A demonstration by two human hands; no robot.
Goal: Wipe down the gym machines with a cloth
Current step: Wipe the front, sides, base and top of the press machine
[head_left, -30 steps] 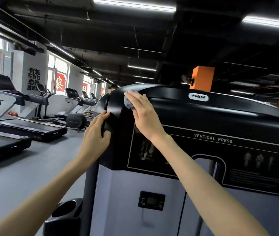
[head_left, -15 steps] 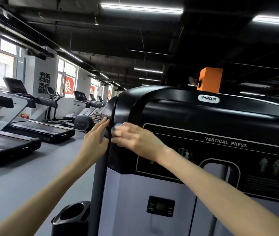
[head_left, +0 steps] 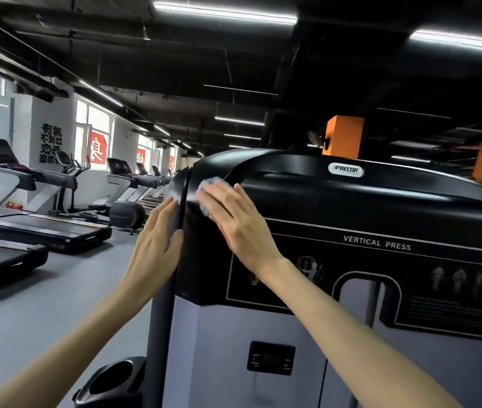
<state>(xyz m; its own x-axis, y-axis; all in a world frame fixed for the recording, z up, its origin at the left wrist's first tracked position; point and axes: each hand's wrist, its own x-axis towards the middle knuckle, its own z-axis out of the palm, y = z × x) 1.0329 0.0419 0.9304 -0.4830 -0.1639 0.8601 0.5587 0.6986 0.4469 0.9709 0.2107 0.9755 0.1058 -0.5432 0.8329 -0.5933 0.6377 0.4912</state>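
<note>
A black and grey Precor vertical press machine (head_left: 366, 201) fills the right half of the head view. My right hand (head_left: 236, 222) lies flat on its black upper shroud near the left corner, fingers straight, pressing a small blue-white cloth (head_left: 208, 188) that peeks out past the fingertips. My left hand (head_left: 157, 242) rests with straight fingers on the machine's left side edge, its thumb hooked round onto the front face.
A black cup holder (head_left: 113, 381) juts out low at the machine's left. Several treadmills (head_left: 42, 231) line the left wall under windows, across a grey floor (head_left: 42, 313). An orange block (head_left: 344, 135) rises behind the machine.
My right hand with the cloth went down the corner to the left edge, then came back up and right onto the shroud. My left hand stayed on the side edge.
</note>
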